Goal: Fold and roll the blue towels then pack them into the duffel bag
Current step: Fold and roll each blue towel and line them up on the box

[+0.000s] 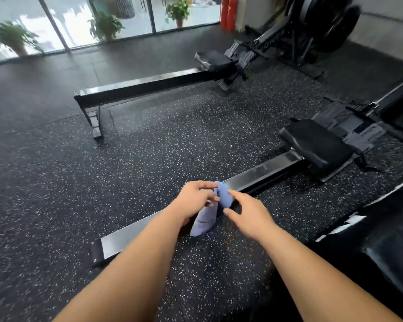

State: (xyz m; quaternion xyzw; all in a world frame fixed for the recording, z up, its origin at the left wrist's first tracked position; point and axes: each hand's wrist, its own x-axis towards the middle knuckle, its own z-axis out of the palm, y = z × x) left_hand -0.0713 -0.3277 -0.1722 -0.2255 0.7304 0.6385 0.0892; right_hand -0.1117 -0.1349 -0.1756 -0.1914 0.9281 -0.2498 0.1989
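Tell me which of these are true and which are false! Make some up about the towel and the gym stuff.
1. The left hand grips a blue towel. True.
2. The towel lies spread flat on the floor. False: it hangs bunched from the left hand.
3. A near rowing machine and a far rowing machine stand on the speckled floor. True.
4. The fire extinguishers are green. False: they are red.
5. Potted plants stand by the windows. True.
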